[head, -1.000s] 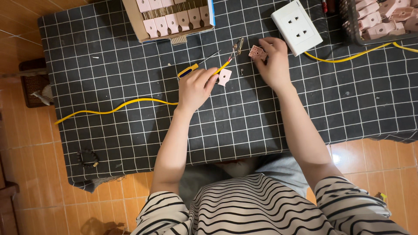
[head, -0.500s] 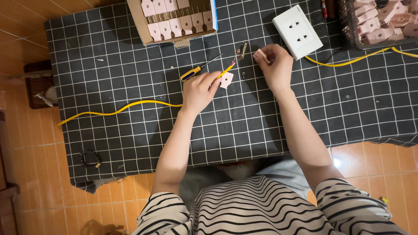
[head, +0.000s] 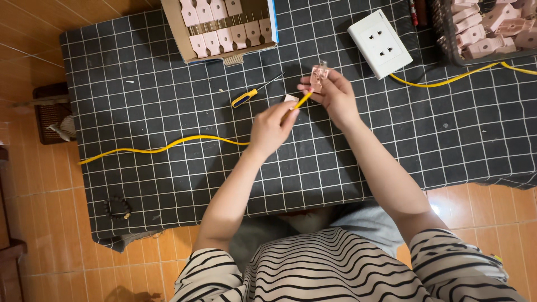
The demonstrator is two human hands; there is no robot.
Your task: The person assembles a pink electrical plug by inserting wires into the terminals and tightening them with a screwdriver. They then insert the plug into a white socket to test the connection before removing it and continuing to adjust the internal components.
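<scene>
My left hand pinches the end of a yellow cable that trails off to the left over the black gridded mat. The cable tip points up toward my right hand, which holds a small pink plug part with metal prongs between its fingertips. The two hands nearly touch above the mat. A small white piece lies just under them. A screwdriver with a yellow and blue handle rests on the mat left of the hands.
A cardboard box of pink plug parts stands at the top. A white wall socket with a second yellow cable lies top right, beside a dark basket of pink parts. A bead bracelet lies at the lower left corner.
My right hand has lifted the pink plug part and turned it toward the cable. My left hand has brought the cable end up to it.
</scene>
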